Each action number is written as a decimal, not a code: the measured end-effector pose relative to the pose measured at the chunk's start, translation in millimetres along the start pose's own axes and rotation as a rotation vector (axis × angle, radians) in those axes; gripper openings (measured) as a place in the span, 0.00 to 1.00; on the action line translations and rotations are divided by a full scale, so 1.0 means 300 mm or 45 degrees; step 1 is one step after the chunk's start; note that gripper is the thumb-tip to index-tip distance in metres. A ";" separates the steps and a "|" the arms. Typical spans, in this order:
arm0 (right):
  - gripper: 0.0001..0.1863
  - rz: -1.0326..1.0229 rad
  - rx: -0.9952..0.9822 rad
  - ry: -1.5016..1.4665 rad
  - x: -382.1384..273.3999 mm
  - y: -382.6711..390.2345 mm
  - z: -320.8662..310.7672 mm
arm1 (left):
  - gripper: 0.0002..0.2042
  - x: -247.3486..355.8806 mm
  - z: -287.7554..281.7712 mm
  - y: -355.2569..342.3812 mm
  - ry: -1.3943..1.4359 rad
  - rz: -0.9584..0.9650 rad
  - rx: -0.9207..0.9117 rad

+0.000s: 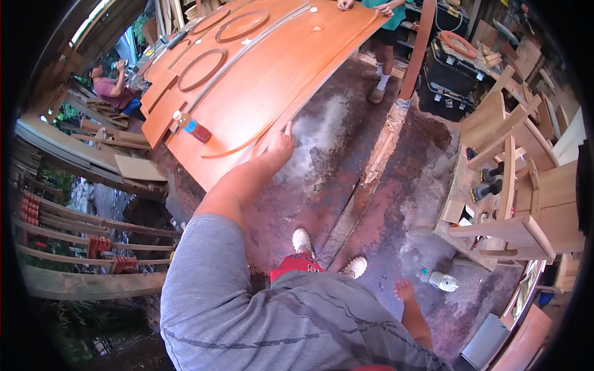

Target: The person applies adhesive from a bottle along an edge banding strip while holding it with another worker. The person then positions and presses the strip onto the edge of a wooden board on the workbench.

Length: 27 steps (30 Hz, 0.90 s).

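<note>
grey sleeve closest, then left hand at the edge of a broad orange-brown wood panel, spread ahead and leftward toward a co-worker's hands; cannot tell whether clasping or merely resting, index finger extended. right hand hanging loose, with nothing visible in it. on the panel: curved strip, wooden rings, bottle of reddish liquid. looks thin and smooth, likely bendy, more unwieldy than heavy; best taken by opposite edges, fingers beneath, kept level to spare the bottle.
</note>
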State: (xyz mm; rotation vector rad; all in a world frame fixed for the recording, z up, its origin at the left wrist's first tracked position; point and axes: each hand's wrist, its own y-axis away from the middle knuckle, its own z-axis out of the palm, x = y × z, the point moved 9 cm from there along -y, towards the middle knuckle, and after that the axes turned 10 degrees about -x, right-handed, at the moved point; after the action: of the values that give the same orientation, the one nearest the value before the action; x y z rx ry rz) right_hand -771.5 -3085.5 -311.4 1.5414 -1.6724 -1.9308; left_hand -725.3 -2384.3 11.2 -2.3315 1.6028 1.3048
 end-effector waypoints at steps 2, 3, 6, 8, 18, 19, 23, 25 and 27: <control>0.27 0.149 0.066 -0.127 0.184 0.056 -0.036 | 0.18 0.013 0.004 -0.021 0.029 -0.013 0.001; 0.26 0.193 0.134 -0.199 0.255 0.081 -0.048 | 0.18 0.019 -0.002 -0.030 0.043 -0.024 0.030; 0.28 0.213 0.164 -0.135 0.352 0.117 -0.044 | 0.19 0.064 0.034 -0.051 -0.317 0.112 -0.057; 0.28 0.195 0.223 -0.176 0.350 0.125 -0.027 | 0.19 0.033 0.032 -0.046 -0.001 0.036 -0.028; 0.31 -0.221 0.586 0.401 -0.158 0.313 0.237 | 0.28 0.463 0.079 0.072 0.406 0.700 -0.010; 0.32 -0.304 0.547 0.346 -0.192 0.358 0.259 | 0.28 0.598 0.104 0.099 0.439 0.885 -0.096; 0.33 -0.295 0.826 0.227 -0.151 0.573 0.189 | 0.30 1.146 0.109 0.350 0.483 1.730 -0.076; 0.33 -0.131 0.842 0.038 0.018 0.647 0.144 | 0.30 1.351 0.106 0.448 0.506 1.749 -0.109; 0.35 -0.049 0.947 -0.079 0.223 0.721 0.088 | 0.29 1.526 0.067 0.496 1.008 1.776 -0.594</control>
State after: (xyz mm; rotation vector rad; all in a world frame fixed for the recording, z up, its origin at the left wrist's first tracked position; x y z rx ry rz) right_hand -924.5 -3192.5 -180.5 1.7282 -2.5885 -1.4359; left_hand -798.7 -2792.7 -233.7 -1.8094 3.9396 0.7199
